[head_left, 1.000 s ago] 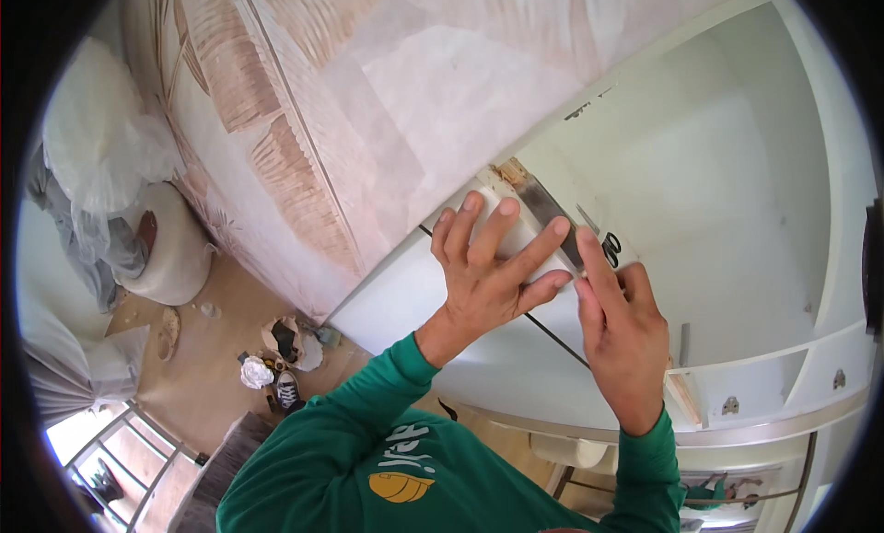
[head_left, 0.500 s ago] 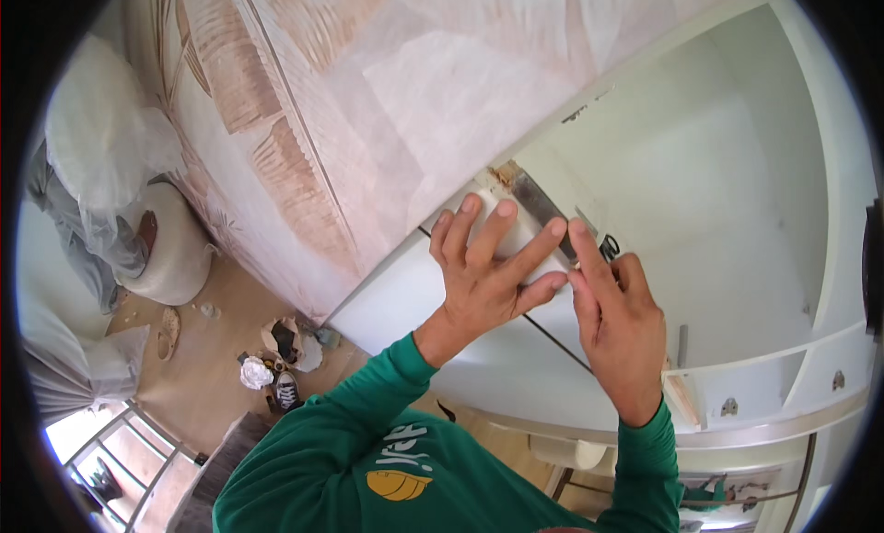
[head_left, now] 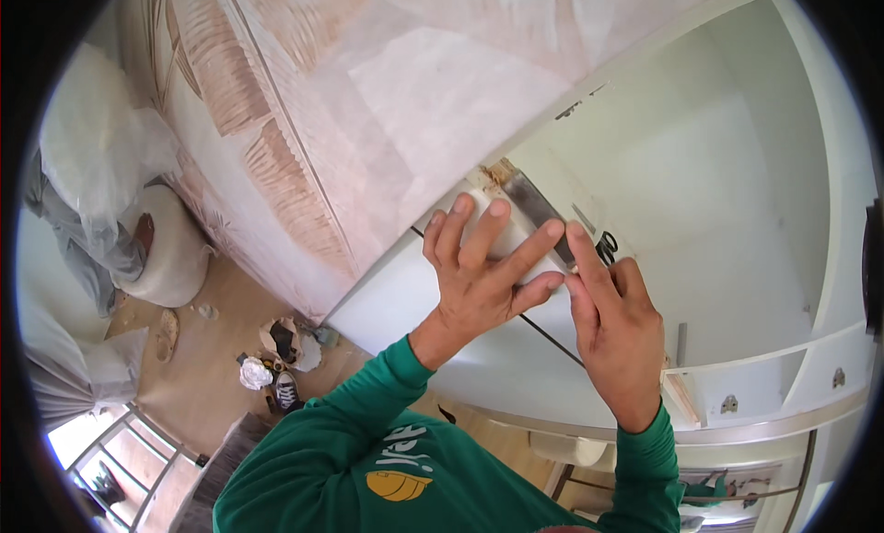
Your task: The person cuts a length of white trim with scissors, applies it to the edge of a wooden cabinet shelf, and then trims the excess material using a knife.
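A flat, dark grey metal blade (head_left: 532, 202) lies along the edge of the white cabinet panel (head_left: 433, 284). Its exact kind is hard to tell. My right hand (head_left: 615, 330) pinches its near end, index finger stretched along it and thumb beneath. A small pale bit shows at the pinch. With fingers spread, my left hand (head_left: 483, 266) rests on the panel's edge, its index fingertip against the blade beside my right fingers. Brown wood shavings (head_left: 497, 172) and a rough, chipped patch show at the blade's far end.
A black-handled tool (head_left: 607, 247) lies inside the open white cabinet (head_left: 718, 211), just beyond my right hand. Patterned pinkish sheeting (head_left: 387, 119) covers the surface at far left. Below left, a shoe (head_left: 286, 390) and crumpled wrapping (head_left: 255, 374) are on the floor; a person's foot (head_left: 145, 234) rests on a pale stool (head_left: 170, 257).
Both hands and the blade sit slightly further left in the picture, as the whole view has shifted a little. The grip looks the same.
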`<state>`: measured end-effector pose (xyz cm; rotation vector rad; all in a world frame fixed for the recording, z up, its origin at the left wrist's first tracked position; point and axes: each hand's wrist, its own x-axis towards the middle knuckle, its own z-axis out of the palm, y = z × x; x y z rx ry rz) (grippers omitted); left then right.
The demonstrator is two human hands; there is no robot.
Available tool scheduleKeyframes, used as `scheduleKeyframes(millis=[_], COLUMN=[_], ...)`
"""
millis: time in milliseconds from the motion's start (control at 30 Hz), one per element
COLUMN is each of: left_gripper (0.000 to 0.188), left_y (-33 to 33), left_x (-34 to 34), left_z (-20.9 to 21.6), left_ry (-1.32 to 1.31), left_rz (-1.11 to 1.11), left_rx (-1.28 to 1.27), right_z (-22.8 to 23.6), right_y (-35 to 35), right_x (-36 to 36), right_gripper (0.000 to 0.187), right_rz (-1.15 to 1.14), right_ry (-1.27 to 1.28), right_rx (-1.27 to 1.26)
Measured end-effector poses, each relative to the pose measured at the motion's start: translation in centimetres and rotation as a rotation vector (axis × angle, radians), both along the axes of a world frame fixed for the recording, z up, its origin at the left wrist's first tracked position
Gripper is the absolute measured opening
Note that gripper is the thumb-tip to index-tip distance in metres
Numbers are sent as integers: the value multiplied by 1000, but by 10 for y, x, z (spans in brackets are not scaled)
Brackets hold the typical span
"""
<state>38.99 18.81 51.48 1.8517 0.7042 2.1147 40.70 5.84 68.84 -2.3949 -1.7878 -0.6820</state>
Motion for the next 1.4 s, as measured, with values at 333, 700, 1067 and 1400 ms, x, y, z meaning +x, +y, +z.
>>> scheduleKeyframes(millis=[333, 700, 1067, 1400], left_gripper=[49, 49, 49, 51], left_y=[3, 2, 5, 3], left_x=[1, 3, 5, 6], left_z=[2, 0, 0, -1], left_ry=[19, -12, -26, -45], left_rz=[0, -1, 28, 21], left_rx=[-12, -3, -11, -3], right_z=[1, 0, 7, 6], right_y=[11, 11, 26, 7], right_x=[0, 3, 1, -5], right_gripper=[58, 61, 60, 65], right_rz=[-25, 10, 33, -41], right_ry=[-78, -111, -98, -89], right_rx=[-31, -18, -43, -85])
